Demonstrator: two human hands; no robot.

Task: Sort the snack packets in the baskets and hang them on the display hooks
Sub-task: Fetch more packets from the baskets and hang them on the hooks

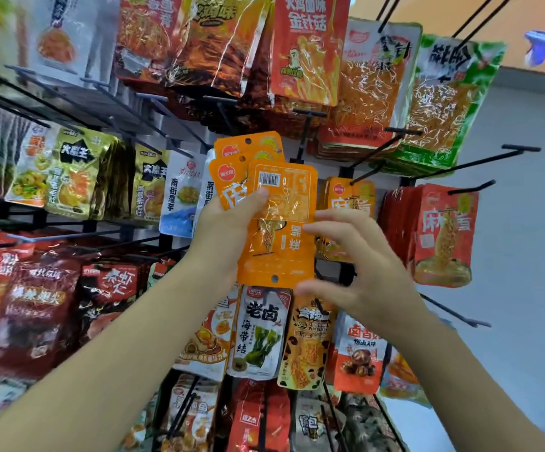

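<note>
My left hand (228, 223) grips a fan of several orange snack packets (277, 243) in front of the display rack. The front packet is upside down, barcode at the top and hang hole at the bottom; two more orange packets (248, 151) stick up behind it. My right hand (356, 265) hovers just right of the packets, fingers spread and relaxed, its fingertips at the front packet's right and lower edges. Matching orange packets (346, 197) hang on a hook directly behind. An empty black hook (307, 132) juts out above the held packets.
Black display hooks hold many packets: red and orange noodle packets (307, 53) above, a green packet (444, 102) at upper right, dark red packets (36, 305) at lower left, white and orange packets (258, 334) below. Empty hooks (480, 161) stick out on the right.
</note>
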